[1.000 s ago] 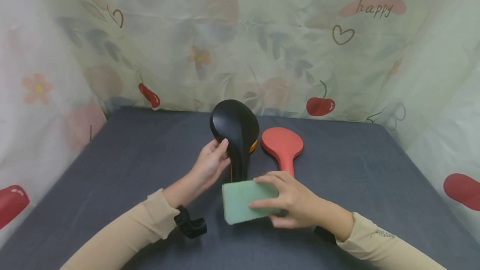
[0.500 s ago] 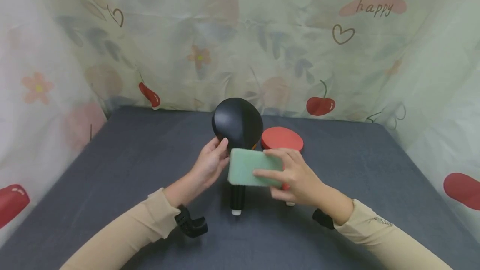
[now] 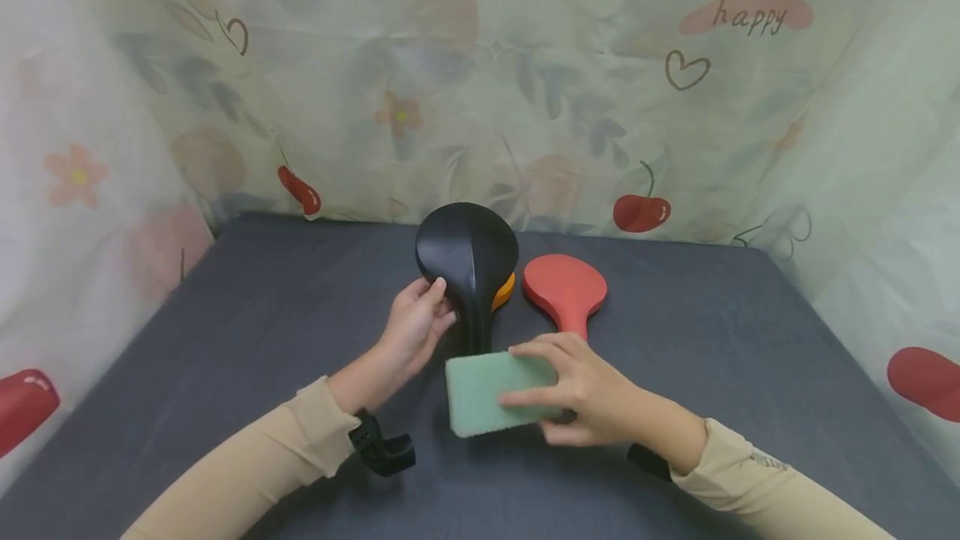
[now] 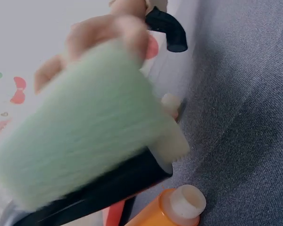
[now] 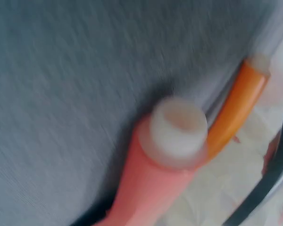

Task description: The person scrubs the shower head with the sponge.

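Note:
In the head view, my left hand (image 3: 411, 323) pinches a black paddle (image 3: 467, 244) at the lower left of its round head, holding it up over the table. My right hand (image 3: 581, 397) grips a pale green sponge (image 3: 472, 398) between thumb and fingers. The sponge lies across the paddle's handle and hides its lower part. From the left wrist, the sponge (image 4: 85, 122) looks blurred against the black handle (image 4: 113, 188), whose end is whitish. Beneath my right wrist, a red paddle (image 5: 151, 179) shows its white handle tip.
A red paddle (image 3: 566, 283) rests on the dark grey table (image 3: 262, 340), right of the black one. An orange paddle (image 3: 504, 293) lies mostly hidden behind the black one. Printed curtains (image 3: 480, 107) hang behind and at both sides. Each wrist wears a black camera mount (image 3: 384, 448).
The sponge went up the black paddle's handle toward its head, then back down toward me. The paddle has turned slightly in my left hand, which otherwise stays nearly in place.

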Available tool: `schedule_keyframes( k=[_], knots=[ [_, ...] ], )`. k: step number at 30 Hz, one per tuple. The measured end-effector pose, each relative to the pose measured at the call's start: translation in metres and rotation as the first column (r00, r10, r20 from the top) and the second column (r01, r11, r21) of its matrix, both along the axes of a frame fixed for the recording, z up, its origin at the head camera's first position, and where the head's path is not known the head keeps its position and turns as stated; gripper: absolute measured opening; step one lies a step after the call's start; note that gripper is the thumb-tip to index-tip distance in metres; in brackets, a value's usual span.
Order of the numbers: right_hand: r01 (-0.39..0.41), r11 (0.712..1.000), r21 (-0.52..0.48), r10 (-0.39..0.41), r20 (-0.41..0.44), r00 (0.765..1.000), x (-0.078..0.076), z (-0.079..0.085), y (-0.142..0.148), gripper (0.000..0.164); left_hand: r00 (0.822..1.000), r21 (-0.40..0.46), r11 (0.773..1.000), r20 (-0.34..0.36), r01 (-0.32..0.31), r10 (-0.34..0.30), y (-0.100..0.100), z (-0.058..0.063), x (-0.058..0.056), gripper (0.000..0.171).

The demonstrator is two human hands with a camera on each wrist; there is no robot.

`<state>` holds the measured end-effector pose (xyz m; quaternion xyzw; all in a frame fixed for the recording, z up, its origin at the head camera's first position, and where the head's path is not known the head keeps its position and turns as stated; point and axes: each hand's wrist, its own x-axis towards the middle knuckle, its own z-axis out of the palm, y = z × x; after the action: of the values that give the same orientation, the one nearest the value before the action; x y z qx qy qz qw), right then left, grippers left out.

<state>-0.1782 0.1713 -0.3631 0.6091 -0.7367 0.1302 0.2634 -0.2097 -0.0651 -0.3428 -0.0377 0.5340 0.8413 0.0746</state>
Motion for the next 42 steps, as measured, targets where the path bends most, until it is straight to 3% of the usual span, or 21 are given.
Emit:
schedule_keyframes(
  k=[3,6,10,14,18,21,25,29,34,38,42],
  knots=[
    [-0.058,0.998,0.020,0.058,-0.004,0.998,0.003,-0.003,-0.001,0.046,1.000,0.014,1.000,0.001,-0.021,0.021,0.000,0.001,0.000,0.043],
    [-0.041,0.999,0.016,0.041,-0.009,0.999,0.001,-0.002,0.000,0.043,1.000,0.022,1.000,0.004,-0.021,0.021,-0.001,0.003,0.000,0.043],
    [0.096,0.994,-0.041,-0.096,0.010,0.995,-0.007,0.003,0.004,0.038,1.000,0.012,1.000,0.027,-0.005,0.005,-0.001,0.003,0.001,0.043],
    [0.264,0.955,-0.136,-0.259,0.060,0.964,-0.019,0.006,0.008,0.039,0.999,0.018,1.000,0.045,0.024,-0.024,0.000,0.002,0.002,0.044],
    [0.332,0.926,-0.179,-0.312,0.130,0.941,-0.022,0.003,0.011,0.038,0.998,0.053,0.998,0.042,0.043,-0.045,0.002,0.002,0.003,0.044],
    [0.293,0.947,-0.134,-0.271,0.163,0.949,-0.017,0.001,0.011,0.035,0.999,0.074,0.997,0.031,0.025,-0.027,0.002,0.003,0.003,0.043],
    [0.173,0.985,-0.029,-0.166,0.165,0.972,-0.008,-0.002,0.010,0.033,1.000,0.090,0.996,0.019,-0.011,0.010,0.000,0.005,0.002,0.042],
    [0.073,0.996,0.041,-0.078,0.157,0.984,0.000,-0.004,0.009,0.040,1.000,0.088,0.996,0.017,-0.020,0.019,-0.003,0.005,0.002,0.041],
    [0.117,0.993,0.033,-0.120,0.149,0.981,0.000,-0.004,0.008,0.050,1.000,0.096,0.995,0.013,-0.011,0.010,-0.004,0.005,0.001,0.041],
    [0.227,0.973,-0.031,-0.214,0.235,0.948,-0.002,-0.004,0.005,0.040,1.000,0.091,0.996,0.015,0.000,-0.002,-0.003,0.006,0.001,0.042],
    [0.319,0.943,-0.098,-0.254,0.409,0.876,-0.001,-0.004,-0.001,0.046,1.000,0.101,0.995,0.011,0.021,-0.022,-0.001,0.008,0.002,0.044]
  ],
)
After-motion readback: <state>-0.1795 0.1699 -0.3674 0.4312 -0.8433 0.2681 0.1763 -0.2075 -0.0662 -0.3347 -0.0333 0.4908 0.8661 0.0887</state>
